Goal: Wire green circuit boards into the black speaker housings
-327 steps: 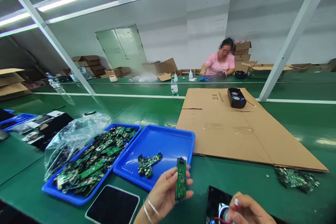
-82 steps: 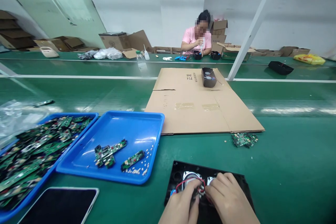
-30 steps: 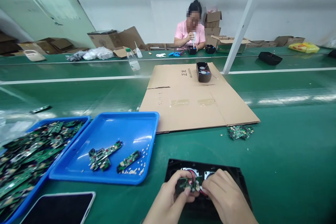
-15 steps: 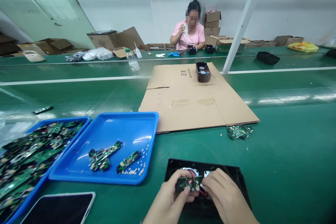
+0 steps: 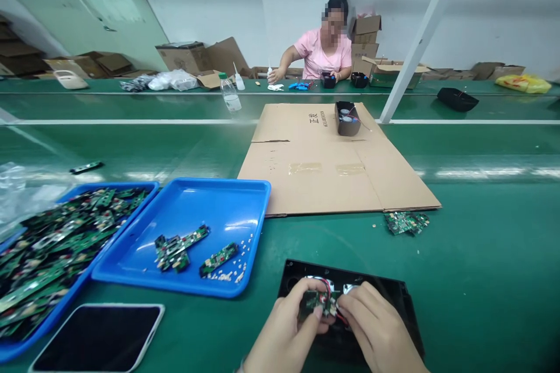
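Note:
A small green circuit board (image 5: 311, 302) is pinched between the thumb and fingers of my left hand (image 5: 286, 326). My right hand (image 5: 378, 323) is closed at the board's right edge, its fingertips beside a white connector and red and black wires; what exactly it grips is too small to tell. Both hands are over a black speaker housing (image 5: 394, 297) with silver round parts, partly hidden by the fingers. Left of them a blue tray (image 5: 175, 192) holds several circuit boards and scattered small white pieces.
Another blue tray (image 5: 83, 288) is heaped with boards at the left, near a phone (image 5: 98, 338). Ahead lies flat cardboard (image 5: 315, 192) bearing a black speaker box (image 5: 347, 119). Boards (image 5: 406, 222) touch its near right corner. Across the table sits a person (image 5: 326, 52) in pink.
The view has shifted slightly, moving the scene rightward. My hands keep nearly the same pose at the board. Across the table, the person's raised hand has lowered a white bottle to the tabletop.

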Motion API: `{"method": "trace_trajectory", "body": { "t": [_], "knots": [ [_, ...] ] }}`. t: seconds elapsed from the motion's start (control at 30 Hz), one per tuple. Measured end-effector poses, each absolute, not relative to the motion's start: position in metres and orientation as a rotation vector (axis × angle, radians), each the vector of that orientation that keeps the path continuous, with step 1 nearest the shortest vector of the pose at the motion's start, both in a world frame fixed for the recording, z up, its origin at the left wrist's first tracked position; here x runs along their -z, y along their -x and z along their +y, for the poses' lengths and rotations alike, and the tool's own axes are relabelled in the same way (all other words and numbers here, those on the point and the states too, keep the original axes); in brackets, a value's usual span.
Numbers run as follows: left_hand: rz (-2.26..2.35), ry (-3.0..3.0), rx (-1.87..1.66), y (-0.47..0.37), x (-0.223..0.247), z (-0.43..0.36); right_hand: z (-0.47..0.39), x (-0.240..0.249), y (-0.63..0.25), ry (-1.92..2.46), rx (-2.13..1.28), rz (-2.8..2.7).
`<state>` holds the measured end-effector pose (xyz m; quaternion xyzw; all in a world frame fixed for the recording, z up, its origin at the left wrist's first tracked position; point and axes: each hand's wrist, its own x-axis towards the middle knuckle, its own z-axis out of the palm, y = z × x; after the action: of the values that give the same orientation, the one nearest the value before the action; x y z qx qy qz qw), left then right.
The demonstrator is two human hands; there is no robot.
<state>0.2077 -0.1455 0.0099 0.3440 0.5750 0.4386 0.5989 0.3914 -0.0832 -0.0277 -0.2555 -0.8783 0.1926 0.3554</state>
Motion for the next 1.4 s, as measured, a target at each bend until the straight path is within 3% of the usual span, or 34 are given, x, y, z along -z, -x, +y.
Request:
{"method": "trace_trajectory", "body": {
  "t": [0.4,0.87,1.2,1.4],
  "knots": [
    [1.344,-0.6,-1.078,-0.216,-0.008,-0.145,-0.077,0.024,-0.388,0.49,-0.232,-2.29],
    [1.327,-0.46,-1.074,-0.217,-0.012,-0.14,-0.077,0.021,-0.391,0.401,-0.181,-2.304],
    [1.368,-0.456,-1.009,-0.219,-0.022,-0.136,-0.076,0.02,-0.394,0.35,-0.233,-2.401],
    [1.406,-0.551,-0.949,-0.215,-0.025,-0.135,-0.076,0.024,-0.396,0.548,-0.627,-2.309]
  ]
}}
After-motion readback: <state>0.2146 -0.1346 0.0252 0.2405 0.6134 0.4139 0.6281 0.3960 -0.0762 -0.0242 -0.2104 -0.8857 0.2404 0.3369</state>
